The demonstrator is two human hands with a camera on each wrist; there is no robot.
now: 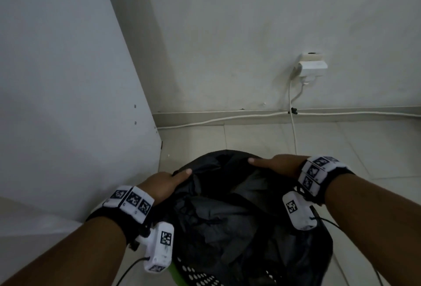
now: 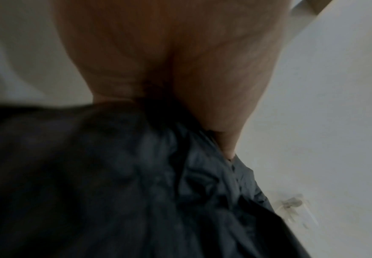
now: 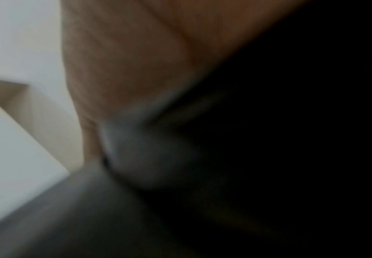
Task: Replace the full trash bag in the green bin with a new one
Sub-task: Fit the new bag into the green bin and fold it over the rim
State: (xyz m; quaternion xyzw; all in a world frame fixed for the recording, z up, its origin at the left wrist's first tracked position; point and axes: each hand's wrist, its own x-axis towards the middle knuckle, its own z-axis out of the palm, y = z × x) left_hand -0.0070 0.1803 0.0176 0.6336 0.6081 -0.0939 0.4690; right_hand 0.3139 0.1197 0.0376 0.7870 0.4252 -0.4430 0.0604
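A black trash bag [image 1: 227,222] fills the green perforated bin [image 1: 193,274], of which only a strip shows at the bottom edge of the head view. My left hand [image 1: 168,183] grips the bag's rim on the left, thumb on top and fingers hidden under the plastic. On the far right side of the rim my right hand [image 1: 275,165] holds it the same way. The left wrist view shows my left hand's palm [image 2: 180,69] with crumpled black bag [image 2: 158,192] bunched against it. In the blurred right wrist view my right hand's palm [image 3: 136,52] lies against the dark bag [image 3: 268,157].
A white cabinet panel [image 1: 68,103] stands close on the left of the bin. Behind it are a white wall with a socket and plug [image 1: 312,64], a cable [image 1: 227,119] along the skirting, and pale tiled floor [image 1: 341,144].
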